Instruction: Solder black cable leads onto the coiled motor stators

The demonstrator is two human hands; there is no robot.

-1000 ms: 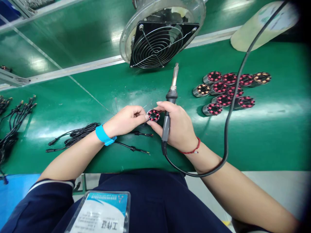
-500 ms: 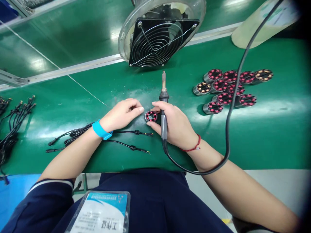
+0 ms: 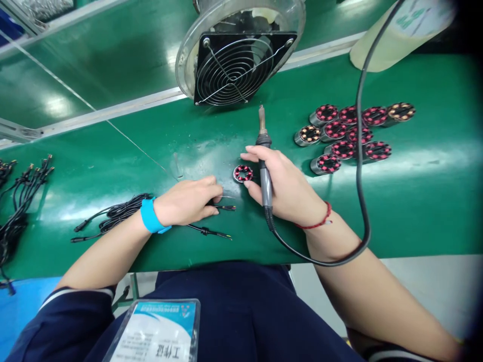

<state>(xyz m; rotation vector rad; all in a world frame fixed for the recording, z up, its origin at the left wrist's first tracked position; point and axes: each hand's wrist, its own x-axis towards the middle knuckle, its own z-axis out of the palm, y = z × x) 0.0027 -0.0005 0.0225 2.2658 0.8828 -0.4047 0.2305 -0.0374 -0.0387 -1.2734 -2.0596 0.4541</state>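
My right hand [image 3: 289,183] has the soldering iron [image 3: 266,186] tucked against its fingers, tip pointing away from me. Its thumb and fingertips are spread around a small round motor stator [image 3: 243,173] with red windings, which sits on the bench; the thumb is close to its rim. My left hand [image 3: 190,200] is closed over a black cable [image 3: 225,207], whose stripped wire ends stick out past the thumb. A thin silvery wire [image 3: 227,196] projects beside the fingers. Just below lies a second black cable [image 3: 211,232] with bared ends.
Several stators in metal cups [image 3: 341,150] stand in rows at right. A fan with a wire grille [image 3: 233,78] faces the bench from behind. Bundled cables [image 3: 22,206] lie at far left. A pale cylinder [image 3: 381,50] stands back right. The iron's cord [image 3: 362,191] loops over my right forearm.
My left hand has come down toward me and closed over the upper cable. My right hand has shifted slightly right with the iron, its fingers now apart from the stator.
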